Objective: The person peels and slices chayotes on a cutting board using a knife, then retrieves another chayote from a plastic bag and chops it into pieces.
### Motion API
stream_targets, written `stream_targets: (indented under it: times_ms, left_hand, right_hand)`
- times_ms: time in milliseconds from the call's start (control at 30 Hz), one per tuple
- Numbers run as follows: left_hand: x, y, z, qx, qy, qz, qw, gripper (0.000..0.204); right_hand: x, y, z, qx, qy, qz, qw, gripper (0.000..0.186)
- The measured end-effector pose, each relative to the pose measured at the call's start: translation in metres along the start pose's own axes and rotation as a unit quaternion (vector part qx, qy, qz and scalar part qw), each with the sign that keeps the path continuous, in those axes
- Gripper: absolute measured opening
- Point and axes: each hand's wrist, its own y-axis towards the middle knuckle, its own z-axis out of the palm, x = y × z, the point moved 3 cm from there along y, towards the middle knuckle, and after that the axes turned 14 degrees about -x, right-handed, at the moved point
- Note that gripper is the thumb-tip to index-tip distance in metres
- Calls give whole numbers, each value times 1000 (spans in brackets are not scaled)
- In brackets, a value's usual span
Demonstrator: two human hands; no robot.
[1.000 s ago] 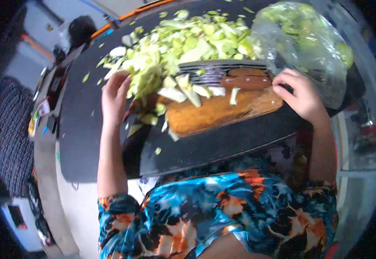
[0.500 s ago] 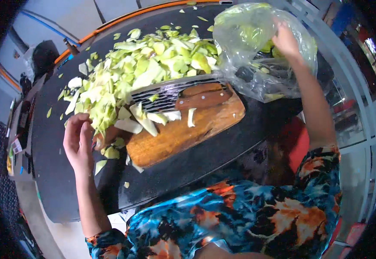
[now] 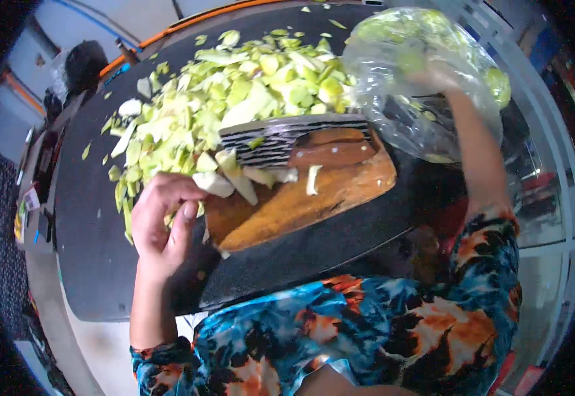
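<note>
Black tabletop (image 3: 102, 251) spreads out before you, its edges curved by the lens, with an orange bar (image 3: 202, 21) running along the far side and pale floor (image 3: 106, 346) showing at the lower left. Across the middle of it lies a wide, loose heap of chopped green pieces (image 3: 254, 82), with stray bits scattered beyond the heap's far and left edges. On your near side of that heap rests a brown wooden board (image 3: 301, 214), set at a slant. Along the board's far part lies a cleaver (image 3: 261, 146), its dark-streaked blade toward the left and its brown handle (image 3: 337, 148) toward the right. A few pale slices (image 3: 238, 178) sit just in front of the blade, and a thin white strip (image 3: 312, 180) lies by itself near the handle. Your left hand (image 3: 165, 221) is at the board's left end, fingers bent beside the slices and thumb parted from them, so its grip looks released. Your right hand (image 3: 438, 78) is at the clear plastic bag (image 3: 383, 99) on the right, which holds rounded green vegetables (image 3: 497, 87). Blur and shiny film cover that hand, so you cannot tell whether it is clenched or grasping anything.
</note>
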Motion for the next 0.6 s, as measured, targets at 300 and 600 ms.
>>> stream_targets:
  times_ms: [300, 600]
  left_hand:
    - [0, -23, 14, 110, -129, -101, 980, 17]
    - [-33, -30, 33, 68, 100, 217, 969, 80]
  right_hand:
    - [-48, -216, -70, 172, 419, 170, 875, 51]
    - [132, -384, -36, 340, 316, -373, 803, 67]
